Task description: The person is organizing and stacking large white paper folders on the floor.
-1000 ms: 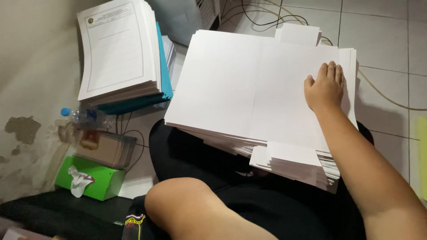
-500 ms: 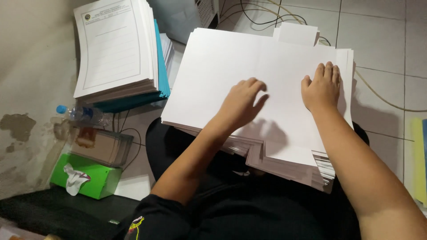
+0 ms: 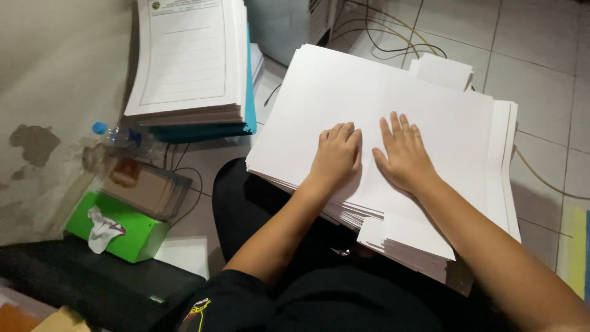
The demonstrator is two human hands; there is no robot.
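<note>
Resting across your lap, the thick stack of blank white sheets point(image 3: 393, 104) looks placed there so both palms can bear on its top sheet: your left hand point(image 3: 337, 155) lies on it with fingers half curled, gripping nothing, and your right hand point(image 3: 402, 154) lies flat with fingers spread, also holding nothing. The stack runs out from under your hands toward twelve and two o'clock, while a printed-form pile point(image 3: 187, 61) sits at ten o'clock and a green tissue box point(image 3: 117, 230) at eight.
</note>
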